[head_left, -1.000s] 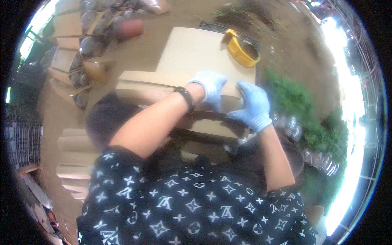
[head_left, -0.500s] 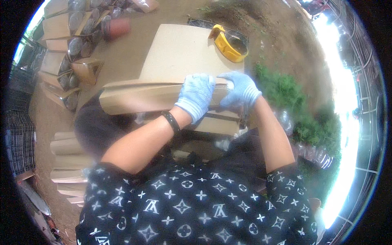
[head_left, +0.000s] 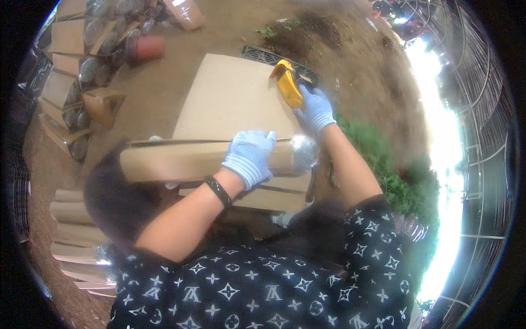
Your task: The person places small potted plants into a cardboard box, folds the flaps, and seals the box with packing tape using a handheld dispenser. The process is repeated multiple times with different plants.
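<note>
A long folded cardboard package (head_left: 181, 159) lies crosswise in front of me, with clear, shiny plastic (head_left: 304, 153) showing at its right end. My left hand (head_left: 249, 159), in a light blue knit glove, presses down on the package right of its middle, fingers curled over its top. Beyond it a flat cardboard sheet (head_left: 230, 93) spreads out, and a yellow tape dispenser (head_left: 287, 85) rests at its far right corner. My right hand (head_left: 316, 108), gloved alike, has thumb and fingers around the dispenser's near end; the palm side is hidden.
A dark plastic crate (head_left: 274, 56) shows under the sheet's far edge. Cardboard-wrapped bundles with plastic (head_left: 60, 90) are piled at the far left, near a red pot (head_left: 149, 48). More folded cardboard (head_left: 76, 230) lies at lower left. Green plants (head_left: 378, 151) grow on the right.
My right hand has left the package's right end and reached forward to the tape dispenser, uncovering the plastic there. My left hand stays on the package. The whole view has shifted slightly.
</note>
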`<state>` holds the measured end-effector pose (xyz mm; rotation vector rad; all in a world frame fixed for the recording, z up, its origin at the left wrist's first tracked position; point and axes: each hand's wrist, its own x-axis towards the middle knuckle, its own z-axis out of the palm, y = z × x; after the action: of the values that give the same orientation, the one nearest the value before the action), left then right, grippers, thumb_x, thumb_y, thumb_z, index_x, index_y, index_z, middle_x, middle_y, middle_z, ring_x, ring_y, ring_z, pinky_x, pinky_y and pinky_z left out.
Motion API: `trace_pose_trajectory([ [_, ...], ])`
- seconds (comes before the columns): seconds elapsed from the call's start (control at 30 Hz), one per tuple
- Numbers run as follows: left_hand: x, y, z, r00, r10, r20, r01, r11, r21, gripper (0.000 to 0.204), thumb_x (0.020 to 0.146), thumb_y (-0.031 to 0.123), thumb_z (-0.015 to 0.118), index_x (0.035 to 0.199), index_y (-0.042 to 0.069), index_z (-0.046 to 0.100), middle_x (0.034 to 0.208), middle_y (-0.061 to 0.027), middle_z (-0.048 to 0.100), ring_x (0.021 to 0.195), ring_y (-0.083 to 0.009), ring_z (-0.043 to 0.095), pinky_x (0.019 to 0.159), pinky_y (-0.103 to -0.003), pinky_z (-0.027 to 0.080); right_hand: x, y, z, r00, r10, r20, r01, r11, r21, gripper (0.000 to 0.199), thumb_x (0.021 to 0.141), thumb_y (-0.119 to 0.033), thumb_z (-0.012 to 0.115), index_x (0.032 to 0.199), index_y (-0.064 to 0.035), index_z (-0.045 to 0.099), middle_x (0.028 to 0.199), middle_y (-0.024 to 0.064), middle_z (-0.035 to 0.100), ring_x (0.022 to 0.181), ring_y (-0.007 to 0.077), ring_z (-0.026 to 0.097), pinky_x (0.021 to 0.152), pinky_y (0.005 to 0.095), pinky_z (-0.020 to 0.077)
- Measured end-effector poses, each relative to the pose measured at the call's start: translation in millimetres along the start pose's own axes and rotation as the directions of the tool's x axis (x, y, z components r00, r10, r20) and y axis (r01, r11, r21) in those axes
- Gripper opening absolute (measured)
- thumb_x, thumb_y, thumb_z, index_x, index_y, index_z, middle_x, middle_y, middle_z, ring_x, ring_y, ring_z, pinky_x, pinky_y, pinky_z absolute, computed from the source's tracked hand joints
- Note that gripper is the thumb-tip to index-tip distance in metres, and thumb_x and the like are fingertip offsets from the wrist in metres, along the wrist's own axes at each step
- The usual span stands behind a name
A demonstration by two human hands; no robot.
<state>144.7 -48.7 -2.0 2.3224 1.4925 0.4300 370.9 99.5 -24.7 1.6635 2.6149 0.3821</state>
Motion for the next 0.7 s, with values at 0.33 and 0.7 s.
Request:
trace_pose_trajectory([
  [0.33, -10.5, 3.1, 9.0, 0.999, 0.022, -0.044, -0.020, 0.998, 0.058, 0.057, 0.069, 0.037, 0.088, 0.109, 0.007, 0.062, 0.099, -0.0129, 0.070, 0.093, -0.0288, 0.069, 0.083, -0.041, 0.055, -23.0, -11.6, -149.5, 0.902, 0.402, 0.159, -0.344, 0.445, 0.827, 0.046, 0.085, -0.025, 0.081, 0.121, 0.0021, 0.070, 0.110, 0.0098, 0.074, 0.096, 0.0172, 0.069, 0.082, 0.0317, 0.0566],
  [0.7, 1.1, 7.0, 12.5, 0.999, -0.045, -0.024, 0.046, 0.999, 0.029, 0.017, 0.079, 0.016, 0.074, 0.094, 0.008, 0.072, 0.097, -0.0141, 0.075, 0.092, -0.0317, 0.074, 0.078, -0.042, 0.060, -163.0, -137.1, -187.4, 0.839, 0.543, -0.043, -0.434, 0.714, 0.550, 0.054, 0.084, -0.043, 0.077, 0.125, -0.0081, 0.067, 0.117, 0.0189, 0.071, 0.105, 0.0327, 0.071, 0.091, 0.0403, 0.0559],
])
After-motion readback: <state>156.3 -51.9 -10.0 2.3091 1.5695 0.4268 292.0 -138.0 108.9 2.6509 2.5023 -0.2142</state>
